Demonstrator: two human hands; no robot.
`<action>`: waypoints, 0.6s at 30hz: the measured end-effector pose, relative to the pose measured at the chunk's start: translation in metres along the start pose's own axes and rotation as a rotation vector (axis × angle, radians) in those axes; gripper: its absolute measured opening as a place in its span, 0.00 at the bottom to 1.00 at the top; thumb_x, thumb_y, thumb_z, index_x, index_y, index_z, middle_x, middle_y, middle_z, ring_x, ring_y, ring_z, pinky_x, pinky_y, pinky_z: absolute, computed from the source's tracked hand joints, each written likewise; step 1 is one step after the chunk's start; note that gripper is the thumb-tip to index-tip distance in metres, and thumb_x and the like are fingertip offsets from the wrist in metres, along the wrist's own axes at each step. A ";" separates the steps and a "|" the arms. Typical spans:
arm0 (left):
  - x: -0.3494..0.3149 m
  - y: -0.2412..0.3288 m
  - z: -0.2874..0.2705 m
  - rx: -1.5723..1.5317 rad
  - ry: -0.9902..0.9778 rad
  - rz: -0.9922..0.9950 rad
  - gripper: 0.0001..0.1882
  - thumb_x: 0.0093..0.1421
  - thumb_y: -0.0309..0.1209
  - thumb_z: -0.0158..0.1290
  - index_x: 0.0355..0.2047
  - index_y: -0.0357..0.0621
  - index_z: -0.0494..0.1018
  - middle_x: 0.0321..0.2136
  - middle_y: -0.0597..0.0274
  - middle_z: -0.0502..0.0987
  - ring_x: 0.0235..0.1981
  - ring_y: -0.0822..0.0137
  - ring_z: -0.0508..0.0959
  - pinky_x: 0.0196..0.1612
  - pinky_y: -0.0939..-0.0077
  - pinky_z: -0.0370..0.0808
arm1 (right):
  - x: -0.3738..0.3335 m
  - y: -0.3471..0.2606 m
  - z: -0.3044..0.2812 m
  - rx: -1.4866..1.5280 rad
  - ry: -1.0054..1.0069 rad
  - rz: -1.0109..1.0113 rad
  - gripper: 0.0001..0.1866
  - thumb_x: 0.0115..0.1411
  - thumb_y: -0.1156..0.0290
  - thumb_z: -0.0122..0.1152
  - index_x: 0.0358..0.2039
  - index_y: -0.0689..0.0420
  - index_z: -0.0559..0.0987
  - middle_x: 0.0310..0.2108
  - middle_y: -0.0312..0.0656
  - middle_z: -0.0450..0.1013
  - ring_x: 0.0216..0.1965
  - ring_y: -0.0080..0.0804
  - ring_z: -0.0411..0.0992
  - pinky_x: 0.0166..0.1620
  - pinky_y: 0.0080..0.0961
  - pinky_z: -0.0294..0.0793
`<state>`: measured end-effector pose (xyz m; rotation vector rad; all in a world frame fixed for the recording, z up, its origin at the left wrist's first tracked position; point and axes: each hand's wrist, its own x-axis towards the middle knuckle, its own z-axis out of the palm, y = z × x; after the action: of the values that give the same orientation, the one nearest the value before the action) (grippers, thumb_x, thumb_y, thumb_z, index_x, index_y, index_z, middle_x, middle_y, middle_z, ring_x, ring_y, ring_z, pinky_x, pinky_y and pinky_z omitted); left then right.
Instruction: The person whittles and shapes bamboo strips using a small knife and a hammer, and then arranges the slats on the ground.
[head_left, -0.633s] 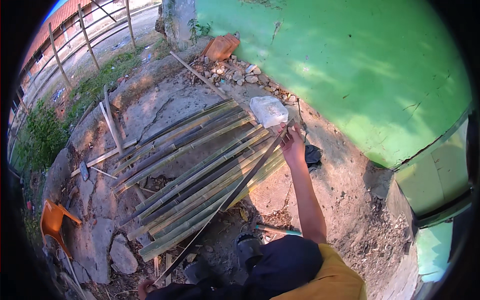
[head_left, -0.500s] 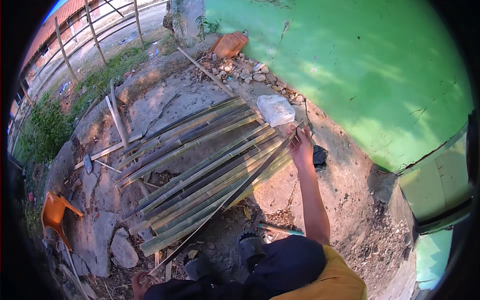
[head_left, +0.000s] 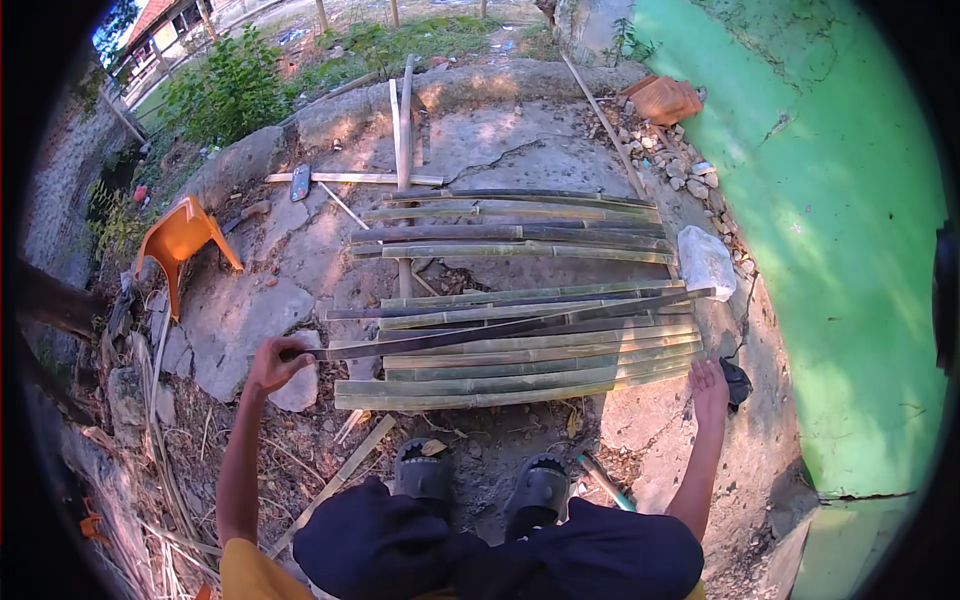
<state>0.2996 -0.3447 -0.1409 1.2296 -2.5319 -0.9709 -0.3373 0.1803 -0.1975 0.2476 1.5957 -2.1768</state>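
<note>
My left hand (head_left: 276, 366) is closed around the near-left end of a long dark bamboo slat (head_left: 450, 338). The slat slants across the other slats, its far end reaching toward a clear plastic bag (head_left: 706, 264). My right hand (head_left: 709, 388) holds nothing, its fingers stretched out just beyond the right ends of the nearest slats. Below the held slat lie several split green bamboo slats (head_left: 480, 387) side by side. A second group of slats (head_left: 520, 233) lies farther off, with a gap between the groups. They cross a long pole (head_left: 405, 150) at the left.
Before my feet lies a tool with a turquoise handle (head_left: 606, 483). A black bag (head_left: 736, 384) rests beside my right hand. An orange plastic chair (head_left: 183, 243) and a phone (head_left: 300, 182) are at the left. Rubble (head_left: 690, 172) and roof tiles (head_left: 662, 99) edge the green wall (head_left: 800, 240).
My right hand has let go of the slat and moved right and down. My left hand has risen with its end, so the slat lies flatter across the others. The view has turned left.
</note>
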 end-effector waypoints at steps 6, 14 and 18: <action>0.095 -0.034 -0.012 0.096 0.073 0.149 0.13 0.55 0.37 0.61 0.30 0.37 0.81 0.18 0.62 0.78 0.21 0.73 0.76 0.27 0.74 0.71 | -0.043 0.014 0.025 -0.339 -0.197 0.095 0.23 0.68 0.68 0.52 0.62 0.57 0.66 0.56 0.47 0.72 0.52 0.37 0.75 0.54 0.31 0.73; 0.174 -0.063 0.031 -0.039 -0.045 0.072 0.15 0.54 0.39 0.64 0.30 0.36 0.82 0.19 0.63 0.79 0.21 0.75 0.76 0.26 0.75 0.70 | -0.070 0.019 0.023 -0.514 -0.274 0.157 0.23 0.67 0.67 0.53 0.61 0.58 0.68 0.54 0.47 0.74 0.52 0.36 0.76 0.54 0.32 0.73; 0.190 -0.047 0.051 -0.073 -0.137 0.054 0.16 0.55 0.39 0.64 0.30 0.36 0.82 0.20 0.61 0.81 0.22 0.74 0.77 0.27 0.74 0.72 | -0.071 0.028 0.019 -0.558 -0.292 0.201 0.23 0.68 0.66 0.53 0.61 0.58 0.69 0.53 0.47 0.74 0.51 0.36 0.76 0.53 0.31 0.73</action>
<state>0.1857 -0.4838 -0.2338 1.1045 -2.5905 -1.1614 -0.2602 0.1724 -0.1883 -0.0761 1.8312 -1.4669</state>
